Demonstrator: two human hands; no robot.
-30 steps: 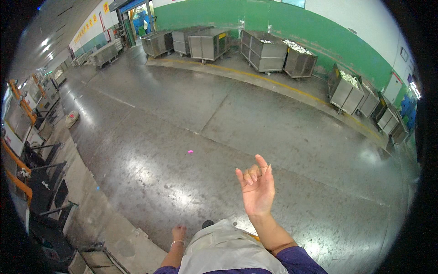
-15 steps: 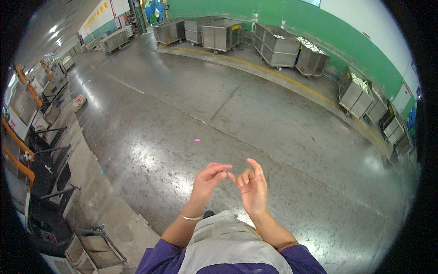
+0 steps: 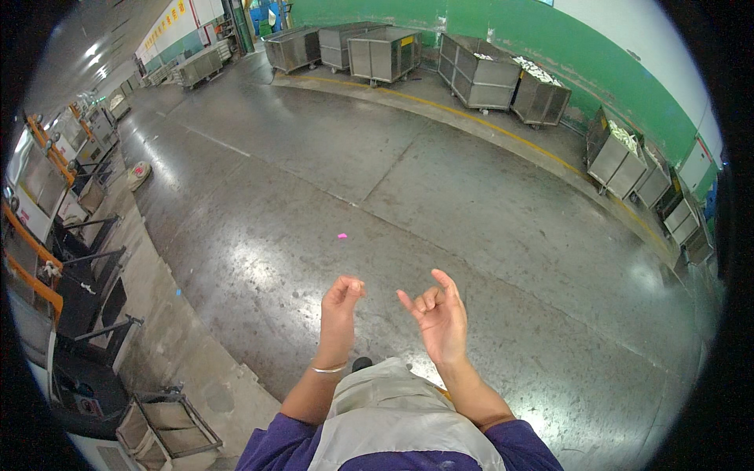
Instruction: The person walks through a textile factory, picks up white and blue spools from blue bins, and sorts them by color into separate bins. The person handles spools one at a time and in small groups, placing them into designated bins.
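My left hand (image 3: 340,306) is raised in front of my apron (image 3: 400,428), with thumb and fingertips pressed together in a pinch. Whatever it may hold is too small or hidden to make out. To its right, my right hand (image 3: 442,322) is held up with the forefinger and thumb spread wide and the other fingers curled. Nothing shows in it. A gap separates the two hands, and neither touches the floor (image 3: 298,165) below. On my left wrist sits a pale bracelet (image 3: 328,369).
Metal wheeled bins (image 3: 382,56) line the green wall (image 3: 361,12), some filled with white pieces (image 3: 538,72). A pink scrap (image 3: 342,235) lies on the floor ahead. Machines with orange bars (image 3: 35,282) stand along the left, near a cloth-lined frame (image 3: 169,432).
My hands have moved apart. The left shifted leftward and its fingers drew in to a tighter pinch; the right moved slightly rightward, its forefinger and thumb spread.
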